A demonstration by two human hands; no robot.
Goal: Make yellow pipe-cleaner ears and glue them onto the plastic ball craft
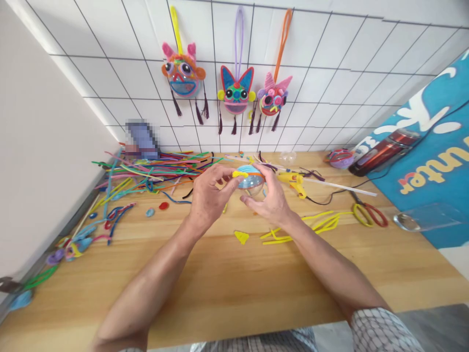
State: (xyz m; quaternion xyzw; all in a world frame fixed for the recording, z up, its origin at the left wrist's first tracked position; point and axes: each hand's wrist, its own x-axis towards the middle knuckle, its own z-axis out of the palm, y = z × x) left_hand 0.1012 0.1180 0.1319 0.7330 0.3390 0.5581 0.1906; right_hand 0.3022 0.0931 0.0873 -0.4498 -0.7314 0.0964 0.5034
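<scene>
My right hand [274, 199] grips a clear plastic ball [252, 183] whose top is wound with light-blue pipe cleaner and an orange band. Between the fingertips of my left hand [209, 195] is a small yellow pipe-cleaner piece [240, 174], at the ball's left side. Whether that piece touches the ball I cannot tell. Below the hands, a yellow triangular pipe-cleaner piece [241, 237] lies flat on the wooden table [220, 288]. Loose yellow pipe cleaners [322, 224] lie beneath and beyond my right forearm.
A yellow glue gun [293, 181] with a long glue stick and cord lies right of my hands. Scissors [369, 214], a red thermos [384, 152] and a clear container [432, 217] are further right. Many pipe cleaners [161, 171] cover the back left. Decorated masks [236, 95] hang above.
</scene>
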